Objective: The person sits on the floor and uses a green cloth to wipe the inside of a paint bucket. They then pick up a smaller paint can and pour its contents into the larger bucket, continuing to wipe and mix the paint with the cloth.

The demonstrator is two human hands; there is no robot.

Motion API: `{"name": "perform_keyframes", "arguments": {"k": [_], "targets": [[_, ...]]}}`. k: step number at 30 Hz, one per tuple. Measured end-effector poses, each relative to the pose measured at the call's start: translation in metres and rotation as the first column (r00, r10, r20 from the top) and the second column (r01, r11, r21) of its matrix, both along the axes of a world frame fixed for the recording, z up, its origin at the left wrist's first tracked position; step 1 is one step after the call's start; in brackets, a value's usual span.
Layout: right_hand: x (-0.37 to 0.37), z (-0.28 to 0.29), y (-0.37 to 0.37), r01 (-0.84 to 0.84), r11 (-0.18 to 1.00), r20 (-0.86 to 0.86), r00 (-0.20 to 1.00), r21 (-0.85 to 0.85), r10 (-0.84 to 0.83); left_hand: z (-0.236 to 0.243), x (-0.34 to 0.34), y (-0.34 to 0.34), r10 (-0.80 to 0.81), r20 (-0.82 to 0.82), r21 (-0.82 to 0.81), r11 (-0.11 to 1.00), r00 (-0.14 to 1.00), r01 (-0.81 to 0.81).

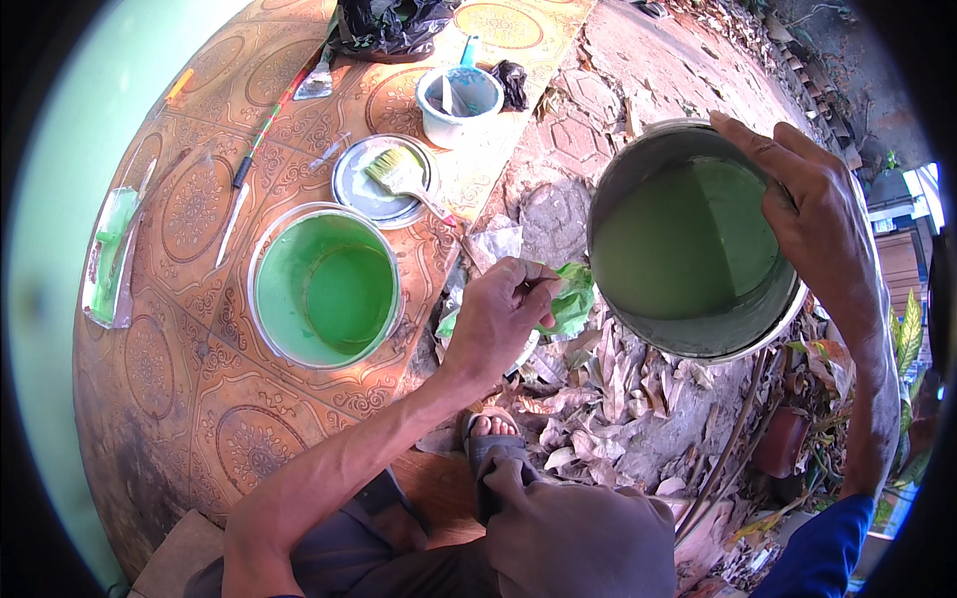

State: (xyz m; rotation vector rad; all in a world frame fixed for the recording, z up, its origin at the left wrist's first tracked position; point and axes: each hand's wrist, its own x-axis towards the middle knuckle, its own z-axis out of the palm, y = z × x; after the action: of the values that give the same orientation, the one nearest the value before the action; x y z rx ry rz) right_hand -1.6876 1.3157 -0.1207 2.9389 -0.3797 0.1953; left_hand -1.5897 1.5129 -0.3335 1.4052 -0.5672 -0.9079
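My right hand grips the far right rim of a dark grey bucket, which tilts so that its mouth faces me. Inside it lies murky green liquid. My left hand is closed in a pinch beside the bucket, on a crumpled, thin green piece that looks like paint-smeared plastic. Left of that hand, a white-rimmed bucket with bright green paint stands upright on the tiles. Behind it a wide paintbrush rests on a round lid.
A small white pail with a stick in it and a black plastic bag stand farther back. A paint-smeared clear tray lies near the wall. A striped pole lies on the tiles; dry leaves cover the ground below the bucket.
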Motion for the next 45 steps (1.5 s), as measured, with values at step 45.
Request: {"name": "perform_keyframes", "arguments": {"k": [45], "targets": [[0.002,-0.002,-0.002,-0.053,0.998,-0.015,0.998,-0.038,0.053,0.000,0.000,0.003,0.006,0.006,-0.019,1.000,1.000,-0.006]]}}
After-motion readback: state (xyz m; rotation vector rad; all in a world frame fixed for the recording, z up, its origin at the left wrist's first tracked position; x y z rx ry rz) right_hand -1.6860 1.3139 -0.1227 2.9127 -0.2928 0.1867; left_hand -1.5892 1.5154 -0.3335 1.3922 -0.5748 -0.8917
